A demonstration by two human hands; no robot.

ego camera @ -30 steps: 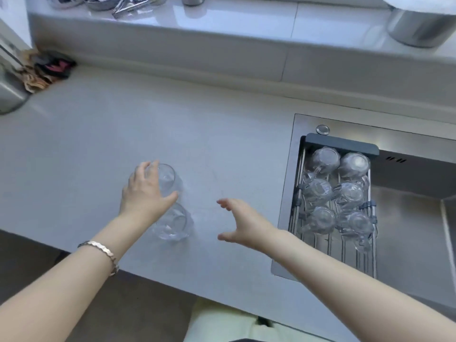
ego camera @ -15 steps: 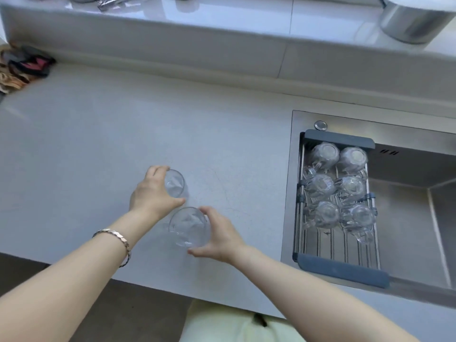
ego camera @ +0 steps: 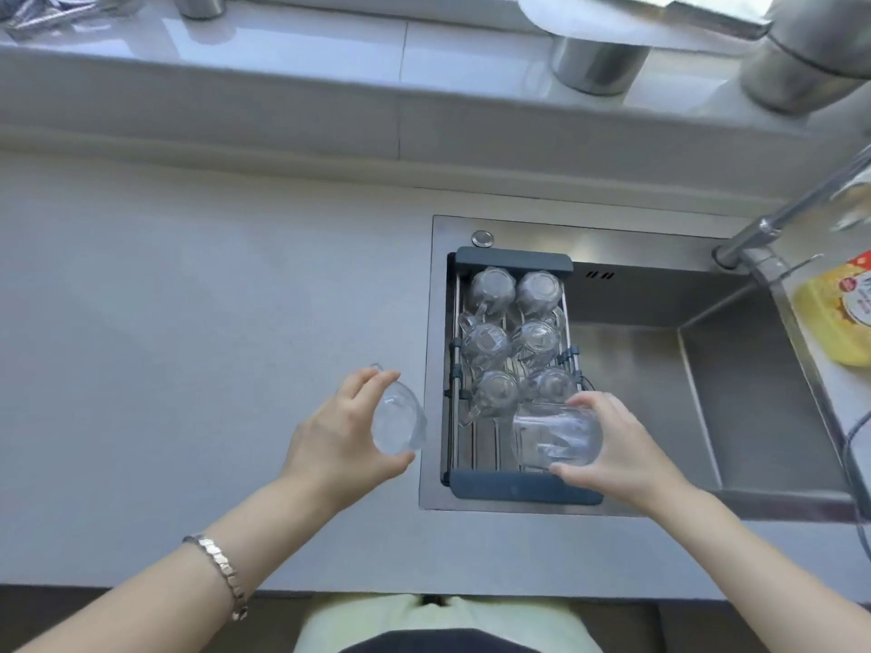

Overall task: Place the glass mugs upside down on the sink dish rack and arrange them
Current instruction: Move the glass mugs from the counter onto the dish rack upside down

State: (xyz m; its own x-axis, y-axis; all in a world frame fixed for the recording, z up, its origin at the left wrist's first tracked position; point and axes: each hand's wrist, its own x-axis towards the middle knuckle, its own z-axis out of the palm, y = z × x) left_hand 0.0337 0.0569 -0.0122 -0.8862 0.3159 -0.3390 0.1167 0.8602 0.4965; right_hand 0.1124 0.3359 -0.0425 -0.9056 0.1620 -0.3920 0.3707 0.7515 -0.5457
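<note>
A: What did each hand have just then?

B: The left hand (ego camera: 346,435) was wrapped around a glass mug (ego camera: 398,424), held above the grey countertop (ego camera: 188,332) just beside the sink's left edge. The mug was tipped on its side, thumb under it and fingers over the top.

A: And the other one?

B: The right hand (ego camera: 622,445) gripped a second glass mug (ego camera: 556,433), also lying sideways, over the near end of the dish rack (ego camera: 523,487). Thumb below, fingers curled over the far side. Whether that mug touched the rack bars, I could not tell.

A: Was the rack already loaded?

B: Six glass mugs (ego camera: 511,334) stood upside down on it in two columns of three, bases up, filling the far and middle parts. The near strip of bars, by the dark front rail, was bare except for the mug hanging over it.

A: Where did the rack sit?

B: Across the left part of the steel sink (ego camera: 660,369), its dark end pieces resting front and back.

A: Anything else around?

B: A faucet (ego camera: 777,219) reached in from the right, a yellow bottle (ego camera: 843,313) stood on the sink's right ledge, and two metal containers (ego camera: 598,63) were up on the sill behind. The left wrist wore a metal bracelet (ego camera: 221,572)
</note>
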